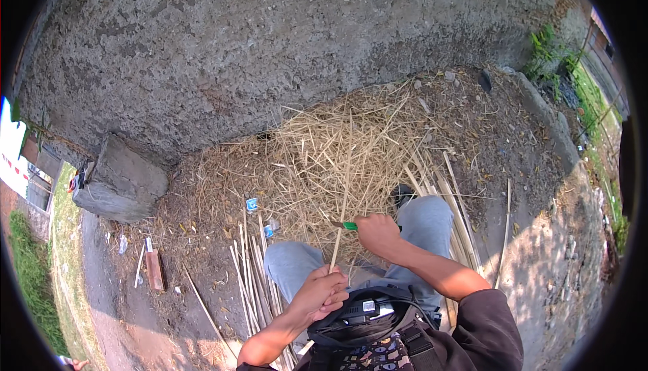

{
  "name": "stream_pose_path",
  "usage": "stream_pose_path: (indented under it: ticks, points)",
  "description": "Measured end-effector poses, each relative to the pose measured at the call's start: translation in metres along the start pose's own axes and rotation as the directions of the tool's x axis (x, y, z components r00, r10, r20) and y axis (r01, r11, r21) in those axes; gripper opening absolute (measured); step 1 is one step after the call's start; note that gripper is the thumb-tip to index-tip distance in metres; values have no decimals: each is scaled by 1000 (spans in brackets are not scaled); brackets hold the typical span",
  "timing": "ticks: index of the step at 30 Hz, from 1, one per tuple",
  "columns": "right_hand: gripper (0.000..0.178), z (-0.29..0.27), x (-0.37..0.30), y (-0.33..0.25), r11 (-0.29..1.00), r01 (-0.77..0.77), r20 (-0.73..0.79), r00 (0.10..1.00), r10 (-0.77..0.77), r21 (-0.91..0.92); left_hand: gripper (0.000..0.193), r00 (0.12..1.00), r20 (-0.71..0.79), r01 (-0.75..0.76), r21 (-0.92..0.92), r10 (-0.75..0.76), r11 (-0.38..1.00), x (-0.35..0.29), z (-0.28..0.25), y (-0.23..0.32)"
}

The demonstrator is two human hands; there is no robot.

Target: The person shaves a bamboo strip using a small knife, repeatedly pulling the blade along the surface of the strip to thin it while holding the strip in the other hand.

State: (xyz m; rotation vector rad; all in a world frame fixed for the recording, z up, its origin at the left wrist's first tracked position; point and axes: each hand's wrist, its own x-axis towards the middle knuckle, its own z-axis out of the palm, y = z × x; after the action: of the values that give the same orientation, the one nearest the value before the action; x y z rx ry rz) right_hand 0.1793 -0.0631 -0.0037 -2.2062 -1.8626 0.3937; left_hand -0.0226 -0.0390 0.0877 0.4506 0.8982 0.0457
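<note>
My left hand (325, 293) is closed around the lower end of a long, thin bamboo strip (337, 248), just in front of my body. From there the strip points away from me over a pile of pale shavings (324, 148). My right hand (379, 236) grips a knife (349, 226) by its green handle. Its short dark blade lies across the strip, farther out than my left hand and seemingly touching it. My knees, in light grey trousers, are bent on either side of the work.
More pale strips lie in bundles beside my left leg (254, 283) and my right leg (453, 212). Ahead rises a rough grey wall (270, 47), with a concrete block (128, 182) at left. A reddish-brown piece (154, 270) and blue wrappers (252, 204) lie on the dirt.
</note>
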Motion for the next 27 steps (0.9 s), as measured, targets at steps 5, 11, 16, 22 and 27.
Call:
stream_pose_path:
  ticks: [5,11,16,22,27]
  points:
    - [14,14,28,28,998,-44,-32,999,42,-42,18,1000,24,18,23,-18,1000,1,3,0]
    - [16,35,80,70,991,-116,51,992,120,-63,18,1000,-4,5,73,-5,997,-14,2,-10]
    - [16,35,111,56,991,-130,71,989,132,-41,16,999,18,-26,-27,27,999,-20,-11,-4]
    - [15,66,131,87,973,-221,32,974,223,-69,16,999,-11,44,21,-43,999,-49,-10,-17]
    - [18,67,140,86,960,-279,94,957,275,36,17,999,35,35,-35,-34,999,-26,-37,-12]
